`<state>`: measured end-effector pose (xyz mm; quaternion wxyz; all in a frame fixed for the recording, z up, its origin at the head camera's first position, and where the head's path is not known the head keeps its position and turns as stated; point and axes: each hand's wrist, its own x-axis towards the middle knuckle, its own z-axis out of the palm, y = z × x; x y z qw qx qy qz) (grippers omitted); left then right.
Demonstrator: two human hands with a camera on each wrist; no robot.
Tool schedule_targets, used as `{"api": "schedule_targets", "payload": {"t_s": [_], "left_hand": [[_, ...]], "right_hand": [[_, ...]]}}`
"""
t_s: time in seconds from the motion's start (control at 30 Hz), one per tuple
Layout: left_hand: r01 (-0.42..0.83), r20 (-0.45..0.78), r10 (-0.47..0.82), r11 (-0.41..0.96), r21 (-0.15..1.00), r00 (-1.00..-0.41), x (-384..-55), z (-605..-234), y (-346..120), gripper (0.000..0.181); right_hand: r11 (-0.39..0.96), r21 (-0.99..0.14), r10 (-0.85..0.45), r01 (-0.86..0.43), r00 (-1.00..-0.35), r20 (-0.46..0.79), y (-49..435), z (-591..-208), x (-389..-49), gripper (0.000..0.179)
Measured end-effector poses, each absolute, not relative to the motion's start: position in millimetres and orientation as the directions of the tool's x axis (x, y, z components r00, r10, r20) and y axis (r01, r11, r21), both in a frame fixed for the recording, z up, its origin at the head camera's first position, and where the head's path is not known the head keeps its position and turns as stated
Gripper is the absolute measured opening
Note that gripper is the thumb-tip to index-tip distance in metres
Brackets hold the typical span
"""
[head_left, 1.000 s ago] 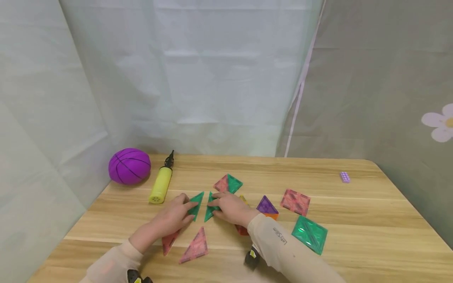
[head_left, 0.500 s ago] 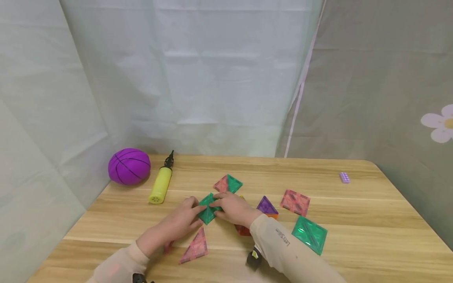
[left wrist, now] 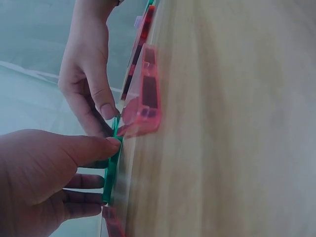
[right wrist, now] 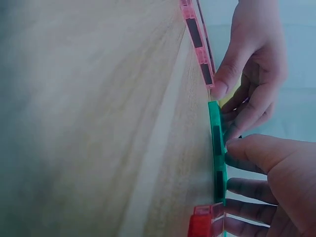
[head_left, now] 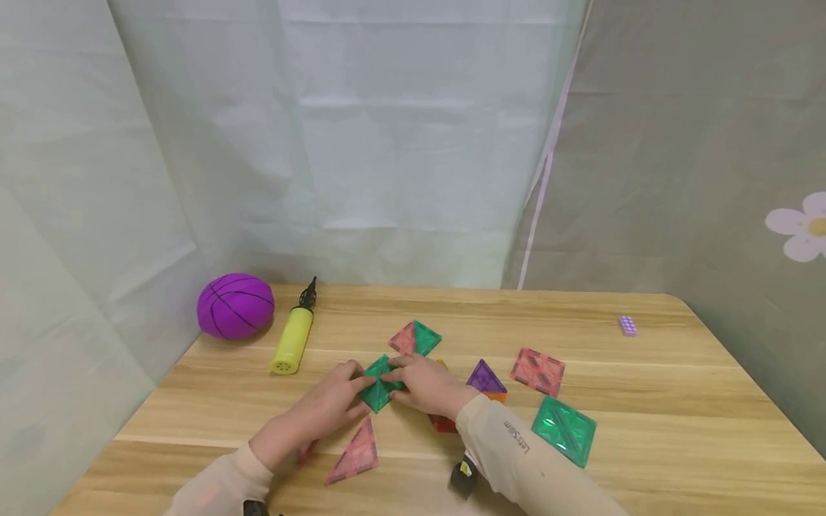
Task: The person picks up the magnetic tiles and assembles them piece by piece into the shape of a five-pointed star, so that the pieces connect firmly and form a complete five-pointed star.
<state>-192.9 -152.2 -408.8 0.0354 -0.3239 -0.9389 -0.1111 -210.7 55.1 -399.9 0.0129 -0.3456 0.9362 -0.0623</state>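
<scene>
Head view: the worktop's (head_left: 645,430) far edge runs by the tip of the pump (head_left: 292,338); bare wood lies between it and your left hand (head_left: 332,395). Right of the pump, two translucent green tiles (head_left: 381,396) lie flat, meeting as a diamond; a second ago, a gap parted them. Your left hand and right hand (head_left: 427,384), fingers extended, rest fingertips on them, gripping neither.

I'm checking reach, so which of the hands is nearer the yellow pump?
Left. In the head view, the left hand is below and right of the yellow pump; the right hand is farther right, touching the green tiles.
</scene>
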Motion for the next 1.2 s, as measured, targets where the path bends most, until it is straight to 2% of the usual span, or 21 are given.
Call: {"api": "schedule_targets", "payload": {"t_s": [0.4, 0.63, 0.93, 1.2], "left_hand": [[0.614, 0.148, 0.596, 0.764, 0.198, -0.789, -190.4, -409.0, -151.8, 0.046], [0.585, 0.126, 0.573, 0.772, 0.247, -0.81, -185.9, -392.9, -162.3, 0.054], [0.632, 0.214, 0.596, 0.738, 0.236, -0.774, -176.9, -377.1, -181.4, 0.051], [0.666, 0.14, 0.654, 0.703, 0.249, -0.743, -164.1, -382.4, -202.1, 0.057]], "right_hand": [[0.746, -0.14, -0.654, -0.651, -0.756, 0.029, 57.0, -399.9, -206.5, 0.037], [0.716, -0.187, -0.664, -0.673, -0.739, 0.117, 58.3, -389.8, -196.8, 0.037], [0.68, -0.191, -0.687, -0.708, -0.707, 0.171, 62.5, -382.9, -175.4, 0.037], [0.616, -0.188, -0.749, -0.765, -0.643, 0.159, 52.3, -391.2, -151.1, 0.038]]}}
